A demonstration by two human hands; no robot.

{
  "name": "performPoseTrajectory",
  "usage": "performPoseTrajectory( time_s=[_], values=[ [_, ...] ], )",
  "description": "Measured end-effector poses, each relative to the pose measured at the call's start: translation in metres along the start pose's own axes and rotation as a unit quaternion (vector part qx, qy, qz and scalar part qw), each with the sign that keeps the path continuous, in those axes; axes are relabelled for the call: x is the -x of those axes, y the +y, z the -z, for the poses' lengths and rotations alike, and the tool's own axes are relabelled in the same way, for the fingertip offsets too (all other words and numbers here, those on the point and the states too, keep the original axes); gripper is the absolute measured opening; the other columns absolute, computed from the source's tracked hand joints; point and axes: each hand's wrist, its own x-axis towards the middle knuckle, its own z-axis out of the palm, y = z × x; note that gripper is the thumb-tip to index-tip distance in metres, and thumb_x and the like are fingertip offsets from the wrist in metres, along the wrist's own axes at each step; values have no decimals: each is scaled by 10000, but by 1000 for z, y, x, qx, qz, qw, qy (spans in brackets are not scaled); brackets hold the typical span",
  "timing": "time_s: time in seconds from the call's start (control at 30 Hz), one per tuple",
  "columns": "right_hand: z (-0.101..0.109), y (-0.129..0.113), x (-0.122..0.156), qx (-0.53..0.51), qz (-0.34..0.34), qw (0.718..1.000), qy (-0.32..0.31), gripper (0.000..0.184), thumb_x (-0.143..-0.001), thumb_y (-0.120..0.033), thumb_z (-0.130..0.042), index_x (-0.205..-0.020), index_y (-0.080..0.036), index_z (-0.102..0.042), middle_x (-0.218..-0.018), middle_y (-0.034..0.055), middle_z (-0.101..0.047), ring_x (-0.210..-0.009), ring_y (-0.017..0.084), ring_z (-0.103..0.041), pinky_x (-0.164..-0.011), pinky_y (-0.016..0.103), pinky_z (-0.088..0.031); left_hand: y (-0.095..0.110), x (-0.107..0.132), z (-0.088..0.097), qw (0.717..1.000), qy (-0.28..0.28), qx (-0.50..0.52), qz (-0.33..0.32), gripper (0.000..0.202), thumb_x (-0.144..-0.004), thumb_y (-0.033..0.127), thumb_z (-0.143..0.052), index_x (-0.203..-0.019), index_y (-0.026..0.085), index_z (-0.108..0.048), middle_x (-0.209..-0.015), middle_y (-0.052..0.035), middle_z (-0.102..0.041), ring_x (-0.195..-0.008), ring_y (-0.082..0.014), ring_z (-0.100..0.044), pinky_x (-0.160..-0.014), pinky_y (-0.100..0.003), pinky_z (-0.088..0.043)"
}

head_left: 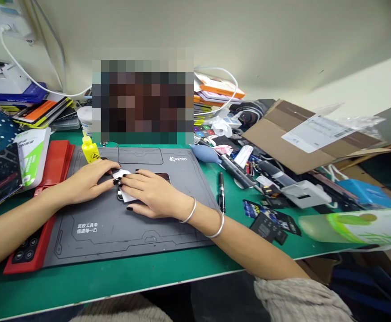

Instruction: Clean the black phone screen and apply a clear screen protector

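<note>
A smartphone (164,176) lies on the grey work mat, largely covered by my right hand (150,192). Its fingers press a white wipe (127,197) against the phone's face. From the left, my left hand (90,180) reaches in, thumb and index finger at the wipe's far-left part by the phone's end; its other fingertips are partly hidden. Just beyond that hand, a yellow dropper bottle (90,150) stands upright on the mat, close to its knuckles.
The grey mat (115,243) has a red tool rail (53,165) along its left. Right of it lie a black pen (221,192), a blue blower bulb (205,154), cards and tool clutter. A cardboard box (276,134) and a green-labelled bottle (359,227) stand farther right.
</note>
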Motion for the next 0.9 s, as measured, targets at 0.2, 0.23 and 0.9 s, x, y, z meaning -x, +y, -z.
performPoseTrajectory(
  time_s=[0.2,0.23,0.9],
  values=[
    [-1,4,7,64,-100,993,22,372,-996,-404,-494,-860,-138,-718,-902,119,-740,-805,241,-623,-721,390,-426,-1,0,0,1000,-1,-6,9,516,-946,474,-405,-1323,139,-514,-1305,-156,-618,-1140,-291,-588,-1035,-469,-462],
    [0,5,7,61,-90,994,25,392,-1001,-405,-478,-820,-150,-715,-845,104,-732,-762,231,-612,-688,382,-413,-2,0,0,1000,-2,-7,11,521,-947,475,-404,-1325,135,-515,-1306,-158,-617,-1145,-294,-586,-1038,-471,-458],
    [3,3,6,-28,-4,1000,-4,308,-997,-343,-476,-1023,-142,-708,-1048,129,-728,-991,259,-616,-809,405,-463,-3,1,-2,1000,-4,-9,13,520,-946,482,-405,-1329,146,-510,-1311,-154,-616,-1145,-297,-588,-1027,-472,-465]
  ],
)
